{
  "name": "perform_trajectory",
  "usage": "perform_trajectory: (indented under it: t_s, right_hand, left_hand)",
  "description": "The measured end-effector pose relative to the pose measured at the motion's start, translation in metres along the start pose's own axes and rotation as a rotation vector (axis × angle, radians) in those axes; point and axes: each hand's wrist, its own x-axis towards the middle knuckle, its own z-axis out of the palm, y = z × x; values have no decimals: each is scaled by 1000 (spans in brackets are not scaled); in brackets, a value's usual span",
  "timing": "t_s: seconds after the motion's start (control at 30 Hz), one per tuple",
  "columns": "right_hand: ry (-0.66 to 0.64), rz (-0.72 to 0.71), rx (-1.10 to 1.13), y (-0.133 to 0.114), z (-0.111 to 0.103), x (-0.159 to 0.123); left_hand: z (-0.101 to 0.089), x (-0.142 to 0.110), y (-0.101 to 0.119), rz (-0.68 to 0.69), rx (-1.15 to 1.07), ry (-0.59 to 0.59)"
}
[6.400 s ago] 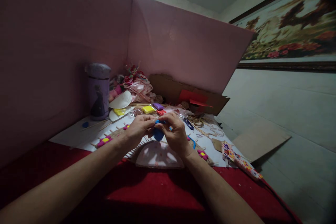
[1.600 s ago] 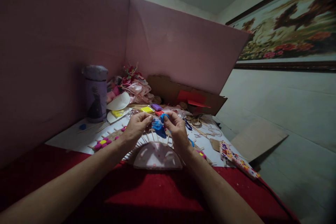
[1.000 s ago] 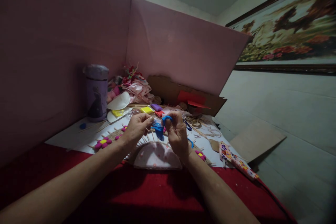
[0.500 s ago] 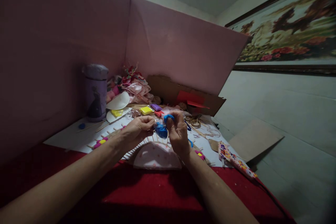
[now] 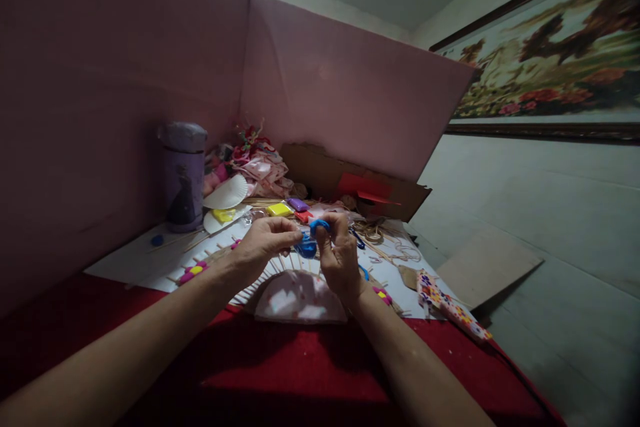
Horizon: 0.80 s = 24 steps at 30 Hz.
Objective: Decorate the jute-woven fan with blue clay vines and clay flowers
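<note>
My left hand (image 5: 263, 245) is closed, its thumb and fingertips pinching a lump of blue modelling clay (image 5: 306, 247) that seems to be in a clear wrapper. Close beside it, my right hand (image 5: 341, 260) pinches a smaller piece of blue clay (image 5: 319, 225) between thumb and fingers. Whether the two pieces are joined I cannot tell. Below both hands lies a half-round piece of pale patterned fabric (image 5: 300, 299), with thin sticks fanning out behind it. A magenta clay flower with a yellow middle (image 5: 194, 270) sits on the left part of the fan, another (image 5: 383, 295) on the right.
A purple tumbler (image 5: 184, 183) stands at the left. Yellow (image 5: 279, 209) and purple (image 5: 298, 204) clay packets lie behind my hands. To the right is a flower-patterned glue gun (image 5: 453, 310) with a cord. Pink panels (image 5: 350, 87) rise behind the red-covered table (image 5: 280, 373).
My left fingertips have shifted slightly right, nearer the right hand. The small blue piece in my right hand has turned and moved a little left.
</note>
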Motion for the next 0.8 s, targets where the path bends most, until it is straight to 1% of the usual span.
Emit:
perform_trajectory:
  t_s: [0.17,0.3,0.37,0.5,0.6,0.67,0.8]
  right_hand:
    - [20,-23,-32,-3,0,1]
    - [19,-8,-32,-4,-1,2]
    - [12,4,-21,-4,-2,2]
    - [-3,20,37,-2,-3,2]
    - [-34,24,106,2,-3,4]
    - [-48,41,156,5,-1,5]
    - [-76,93,214,9,2,5]
  left_hand:
    - [1,1,-1,18,77,23]
    - [2,0,-1,20,81,0]
    - [3,-1,0,-13,43,-33]
    - [1,-1,1,-132,-144,-154]
    - [-2,-1,0,-174,-237,-215]
    - [-4,0,-2,-173,-266,-226]
    - [-5,1,-3,-137,-272,-204]
